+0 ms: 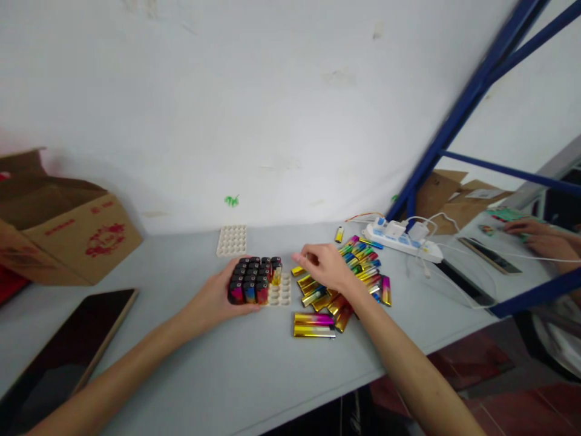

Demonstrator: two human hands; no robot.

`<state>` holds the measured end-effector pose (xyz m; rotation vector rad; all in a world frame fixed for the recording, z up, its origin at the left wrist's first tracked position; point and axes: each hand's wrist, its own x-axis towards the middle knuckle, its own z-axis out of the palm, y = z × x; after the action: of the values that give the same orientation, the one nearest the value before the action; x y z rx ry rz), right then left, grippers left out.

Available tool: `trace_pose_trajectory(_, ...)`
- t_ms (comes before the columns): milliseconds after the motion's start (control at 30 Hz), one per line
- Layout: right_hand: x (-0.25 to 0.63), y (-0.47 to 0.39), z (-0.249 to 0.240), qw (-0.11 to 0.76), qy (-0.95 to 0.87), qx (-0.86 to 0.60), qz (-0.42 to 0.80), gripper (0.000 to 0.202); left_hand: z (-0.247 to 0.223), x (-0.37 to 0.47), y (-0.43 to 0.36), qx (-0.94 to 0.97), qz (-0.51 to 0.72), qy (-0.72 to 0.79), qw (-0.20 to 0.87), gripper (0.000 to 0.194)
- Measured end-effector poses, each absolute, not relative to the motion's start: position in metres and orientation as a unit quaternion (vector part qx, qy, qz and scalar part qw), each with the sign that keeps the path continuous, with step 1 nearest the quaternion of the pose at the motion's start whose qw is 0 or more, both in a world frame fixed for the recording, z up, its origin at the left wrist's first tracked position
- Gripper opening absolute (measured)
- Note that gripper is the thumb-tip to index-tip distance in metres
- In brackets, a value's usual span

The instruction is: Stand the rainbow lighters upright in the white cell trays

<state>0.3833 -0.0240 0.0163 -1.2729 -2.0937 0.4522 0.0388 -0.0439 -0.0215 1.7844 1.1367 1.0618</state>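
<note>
My left hand (216, 301) is wrapped round the left side of a block of black-topped lighters (249, 278), which stand upright in a white tray with round holes (280, 292). One yellow lighter without a black top (276, 275) stands at the block's right edge. My right hand (324, 264) hovers over the left part of a pile of shiny coloured lighters (363, 266), its fingers curled; whether they hold anything is hidden. Two lighters (313, 325) lie side by side in front of the pile.
Behind the block lies a second white tray (232, 240). An open cardboard box (77, 230) and a dark tablet (72, 345) are on the left. A power strip with cables (403, 240) and a blue metal frame (469, 91) stand right. Another person's hands (540, 233) show beyond.
</note>
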Motion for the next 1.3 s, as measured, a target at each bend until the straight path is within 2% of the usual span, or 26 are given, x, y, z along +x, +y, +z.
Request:
trace_pose_trajectory(67,0.404,-0.011,0.014,0.344,-0.764,-0.538,0.095,0.060,-0.022,0.038,-0.044,0.688,0.425,0.443,0.387,0.104)
trace_pose_trajectory(167,0.442,0.008,0.011,0.322,-0.704,-0.633,-0.002,0.029,-0.021,0.037,-0.044,0.688,0.423,0.444,0.387,0.103)
trace_pose_trajectory(200,0.455,0.013,0.011,0.302,-0.678,-0.670,-0.022,0.024,-0.020,0.037,-0.044,0.690,0.421,0.445,0.386,0.102)
trace_pose_trajectory(300,0.491,0.018,0.012,0.240,-0.602,-0.761,-0.034,0.036,-0.021,0.036,-0.044,0.691,0.414,0.449,0.386,0.104)
trace_pose_trajectory(500,0.529,0.010,0.009,0.202,-0.550,-0.810,-0.020,0.046,-0.030,0.032,-0.039,0.696,0.424,0.445,0.371,0.104)
trace_pose_trajectory(633,0.533,0.011,0.001,0.189,-0.538,-0.821,0.000,0.042,-0.034,0.030,-0.038,0.711,0.420,0.442,0.350,0.105)
trace_pose_trajectory(767,0.533,0.012,-0.001,0.199,-0.537,-0.820,0.015,0.028,-0.034,0.028,-0.038,0.736,0.398,0.442,0.324,0.105)
trace_pose_trajectory(900,0.528,0.016,0.006,0.252,-0.544,-0.800,-0.001,0.037,-0.032,0.026,-0.039,0.768,0.350,0.439,0.309,0.104)
trace_pose_trajectory(967,0.520,0.017,0.011,0.309,-0.558,-0.770,0.010,0.045,-0.033,0.025,-0.039,0.776,0.341,0.435,0.304,0.103)
trace_pose_trajectory(1133,0.472,0.013,0.017,0.539,-0.578,-0.553,0.263,0.076,-0.032,0.027,-0.040,0.777,0.336,0.437,0.304,0.109)
trace_pose_trajectory(1300,0.413,-0.006,0.020,0.576,-0.507,-0.458,0.449,0.073,-0.027,0.031,-0.045,0.772,0.335,0.439,0.314,0.113)
